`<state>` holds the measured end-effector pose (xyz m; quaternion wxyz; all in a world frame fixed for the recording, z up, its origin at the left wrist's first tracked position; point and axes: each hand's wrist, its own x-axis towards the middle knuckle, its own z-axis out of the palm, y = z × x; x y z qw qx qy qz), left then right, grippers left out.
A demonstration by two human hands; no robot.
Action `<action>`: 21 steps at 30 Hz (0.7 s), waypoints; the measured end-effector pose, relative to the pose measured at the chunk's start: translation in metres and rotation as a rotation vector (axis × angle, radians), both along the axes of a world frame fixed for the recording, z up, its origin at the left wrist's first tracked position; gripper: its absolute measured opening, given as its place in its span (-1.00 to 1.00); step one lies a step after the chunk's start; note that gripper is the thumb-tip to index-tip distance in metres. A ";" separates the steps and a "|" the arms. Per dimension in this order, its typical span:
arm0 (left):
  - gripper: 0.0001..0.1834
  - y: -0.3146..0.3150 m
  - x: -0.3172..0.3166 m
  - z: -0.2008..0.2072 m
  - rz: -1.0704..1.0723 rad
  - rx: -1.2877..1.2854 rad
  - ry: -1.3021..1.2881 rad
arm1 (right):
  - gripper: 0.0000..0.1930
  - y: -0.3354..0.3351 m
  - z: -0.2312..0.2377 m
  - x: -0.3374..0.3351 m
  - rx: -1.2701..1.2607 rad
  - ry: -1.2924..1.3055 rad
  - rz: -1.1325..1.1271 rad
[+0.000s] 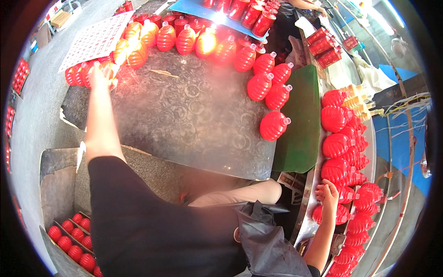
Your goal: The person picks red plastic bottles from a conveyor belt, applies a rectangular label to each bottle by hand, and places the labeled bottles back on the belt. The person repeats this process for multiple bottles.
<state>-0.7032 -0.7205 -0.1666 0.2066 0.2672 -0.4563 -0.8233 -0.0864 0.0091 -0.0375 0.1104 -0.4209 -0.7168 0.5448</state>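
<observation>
My left arm stretches to the far left of the dark table, where my left hand [98, 76] reaches in among red ribbed bottles [137, 55] beside a printed sheet [94, 41]. Glare and blur hide its fingers, so whether it grips a bottle does not show. At the right, my right hand [327, 191] is next to red ribbed bottles lying in rows [335, 171] on a long bench. Its fingers are bent and a little apart, with nothing visible in them. More red bottles with clear necks [273, 125] stand along the table's right side.
The worn dark tabletop [184, 111] lies before me, with a green board [300, 120] at its right. Red cans [264, 23] stand on a blue board [196, 8] at the back. A divided box of red round pieces [75, 251] sits low at the left. Cream-coloured pieces [357, 99] lie beyond the bench bottles.
</observation>
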 end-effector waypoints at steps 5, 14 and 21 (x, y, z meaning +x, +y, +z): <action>-0.76 0.100 0.090 -0.072 -0.040 -0.105 0.136 | -0.71 -0.005 0.011 -0.008 0.036 0.001 0.013; -0.74 0.339 0.276 0.024 -0.888 -0.280 0.304 | -0.63 -0.056 0.041 -0.002 0.160 -0.002 0.077; -0.70 0.482 0.389 0.067 -1.961 -0.102 0.457 | -0.49 -0.125 0.037 0.093 0.422 -0.052 0.230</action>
